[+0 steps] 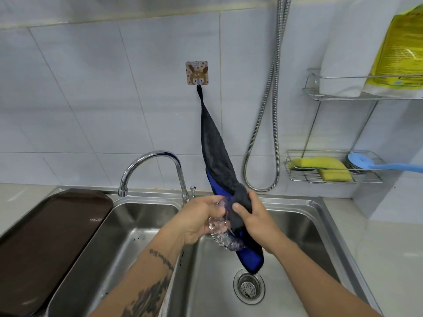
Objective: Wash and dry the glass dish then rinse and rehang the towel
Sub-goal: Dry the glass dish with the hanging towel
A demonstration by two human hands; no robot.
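clear glass dish [220, 234]: held over the right basin of the steel double sink [304, 216], above open room around the drain [249, 286]
left hand [199, 220]: fingers closed on the dish's rim
right hand [256, 221]: fingers gripping the dark grey and blue towel [217, 154] against the dish
towel: top hangs on the wall hook [196, 73], lower edge just above the drain

Brown tray [45, 236] left of sink; yellow sponges [320, 167], blue brush [384, 165] in wire rack; yellow bag [398, 49] above.

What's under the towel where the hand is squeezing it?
The glass dish, held by the left hand. The right hand presses the towel over it, hiding its far side.
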